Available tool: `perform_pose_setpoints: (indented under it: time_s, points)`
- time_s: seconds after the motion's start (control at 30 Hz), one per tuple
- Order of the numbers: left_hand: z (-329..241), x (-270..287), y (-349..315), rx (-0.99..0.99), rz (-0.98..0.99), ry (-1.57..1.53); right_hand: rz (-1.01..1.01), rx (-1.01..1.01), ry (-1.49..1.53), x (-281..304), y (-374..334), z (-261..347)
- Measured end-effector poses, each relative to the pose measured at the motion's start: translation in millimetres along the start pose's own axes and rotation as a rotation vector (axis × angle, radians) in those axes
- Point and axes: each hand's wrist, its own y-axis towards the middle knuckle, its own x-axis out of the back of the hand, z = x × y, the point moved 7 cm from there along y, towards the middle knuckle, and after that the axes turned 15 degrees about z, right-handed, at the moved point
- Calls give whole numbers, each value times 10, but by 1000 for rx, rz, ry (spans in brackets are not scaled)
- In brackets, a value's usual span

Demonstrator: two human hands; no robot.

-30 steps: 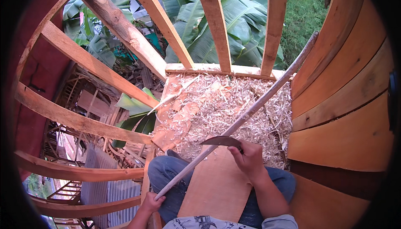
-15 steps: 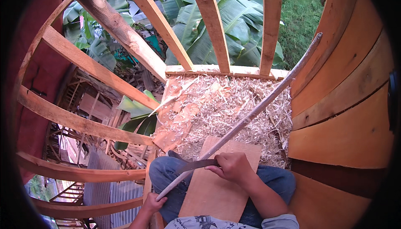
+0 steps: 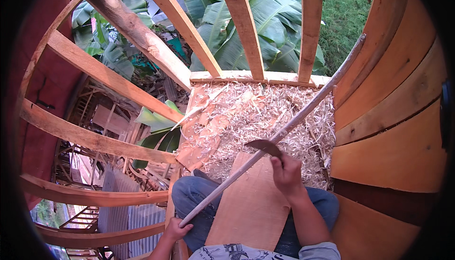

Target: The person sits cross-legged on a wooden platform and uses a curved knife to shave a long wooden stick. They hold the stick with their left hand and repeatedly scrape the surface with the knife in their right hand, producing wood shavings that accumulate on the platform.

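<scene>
My left hand [image 3: 176,230] grips the lower end of a long, pale wooden stick [image 3: 303,112]. From there the stick slants up and right across my lap toward the plank wall. My right hand [image 3: 287,174] is closed round a knife with a dark, curved blade [image 3: 265,146]; its handle is hidden in the fingers. That blade lies across the stick near its middle, beyond my knees. Under the stick, a flat wooden board [image 3: 246,203] rests on my lap between my jeans-clad legs.
Curly wood shavings [image 3: 265,113] cover the floor ahead. A plank wall [image 3: 379,165] rises at the right. Spaced wooden slats [image 3: 95,139] form a railing at the left and front, with banana leaves [image 3: 260,23] beyond. Corrugated metal sheets [image 3: 113,203] lie below at the left.
My right hand and the knife have moved away from me, up and right along the stick. The left hand holds the stick's lower end in nearly the same place.
</scene>
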Motion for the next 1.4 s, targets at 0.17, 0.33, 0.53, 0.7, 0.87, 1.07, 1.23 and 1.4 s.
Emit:
perform_pose_setpoints:
  time_s: [0.17, 0.33, 0.53, 0.7, 0.87, 1.07, 1.23, 1.4]
  points:
    - [7, 6, 18, 48, -5, 8, 28, 5, -89, 145, 7, -10]
    - [131, -12, 55, -9, 16, -18, 358, 295, -245, -440, -139, 334]
    - [110, -14, 9, 79, -2, -12, -78, -3, -194, 374, 47, -61]
    - [148, -11, 64, 52, 31, -33, 375, 288, -269, -441, -147, 384]
    - [140, 2, 13, 31, 7, -18, 12, 19, -120, -57, -45, -10]
    - [52, 0, 92, 48, 23, 0, 181, 125, -135, -166, -125, 171]
    - [183, -4, 41, 44, 21, -12, 258, 134, -186, -352, -91, 211]
    - [29, 13, 30, 82, -9, 12, -50, -104, 61, 250, -36, -133]
